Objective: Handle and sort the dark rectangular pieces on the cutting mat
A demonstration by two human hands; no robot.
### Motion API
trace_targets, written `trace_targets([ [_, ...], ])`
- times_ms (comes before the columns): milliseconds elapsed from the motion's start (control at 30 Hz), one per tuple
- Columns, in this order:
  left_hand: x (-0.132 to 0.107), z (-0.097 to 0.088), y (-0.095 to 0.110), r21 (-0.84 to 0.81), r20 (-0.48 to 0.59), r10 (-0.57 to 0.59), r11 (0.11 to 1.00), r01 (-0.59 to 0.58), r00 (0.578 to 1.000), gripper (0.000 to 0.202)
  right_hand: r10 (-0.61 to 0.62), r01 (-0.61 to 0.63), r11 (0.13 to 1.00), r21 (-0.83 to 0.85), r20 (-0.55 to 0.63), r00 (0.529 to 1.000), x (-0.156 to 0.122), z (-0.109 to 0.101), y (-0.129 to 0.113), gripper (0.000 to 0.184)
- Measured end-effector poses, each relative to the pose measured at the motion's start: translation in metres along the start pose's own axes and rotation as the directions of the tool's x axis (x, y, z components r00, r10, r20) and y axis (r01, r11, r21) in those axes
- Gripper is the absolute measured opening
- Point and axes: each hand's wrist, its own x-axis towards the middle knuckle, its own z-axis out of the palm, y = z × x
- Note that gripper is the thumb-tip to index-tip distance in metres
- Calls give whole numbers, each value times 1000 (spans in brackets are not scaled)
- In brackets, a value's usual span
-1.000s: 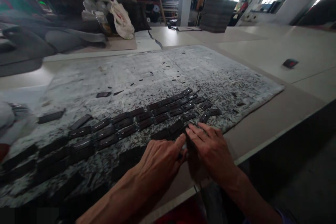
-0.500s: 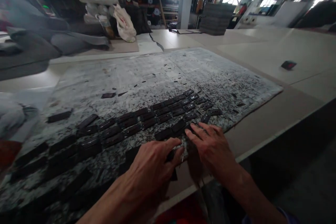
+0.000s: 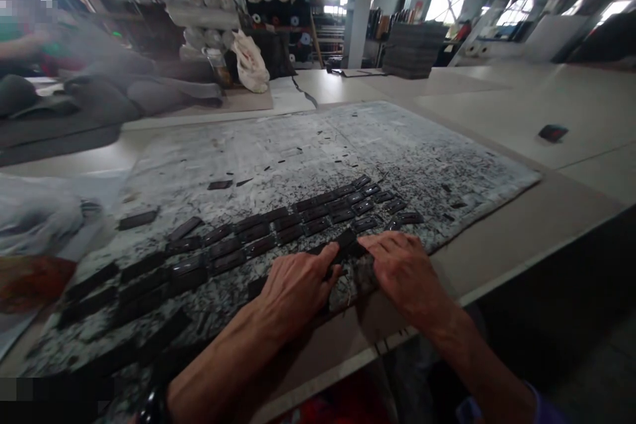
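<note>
A dark, flat rectangular piece lies near the front edge of a pale, black-speckled mat. My left hand is closed, its index finger and thumb at the left part of that piece. At the piece's right end, the fingertips of my right hand are drawn together on it. Beyond my hands, similar dark pieces lie in slanting rows, some with a shiny clear cover. More of them lie at the left, partly in shadow. My palms and curled fingers hide what is under them.
The speckled mat covers much of a pale table, with dark scraps scattered on it. Grey cloth is heaped at the far left, where a blurred person stands. A small dark object sits at right; rolls and a dark stack stand behind.
The view has shifted, so the scene sits further right and lower. My right fingers, spread before, are now drawn together at the dark piece. My left fingers have moved onto its other part.
</note>
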Motion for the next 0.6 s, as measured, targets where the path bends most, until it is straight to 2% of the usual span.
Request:
trace_targets([
  [167,1,4,-1,20,25,9,1000,-9,1000,38,0,1,996,-85,8,1000,11,0,-4,36],
  [300,2,2,-3,-8,44,-3,1000,4,999,36,3,-3,1000,-4,-9,1000,15,6,-1,33],
  [433,7,0,-7,-31,54,-8,999,10,999,32,2,18,985,173,-115,993,12,12,12,34],
  [600,11,-1,-5,-32,47,1,1000,0,999,31,120,-54,967,249,-257,959,3,17,23,29],
])
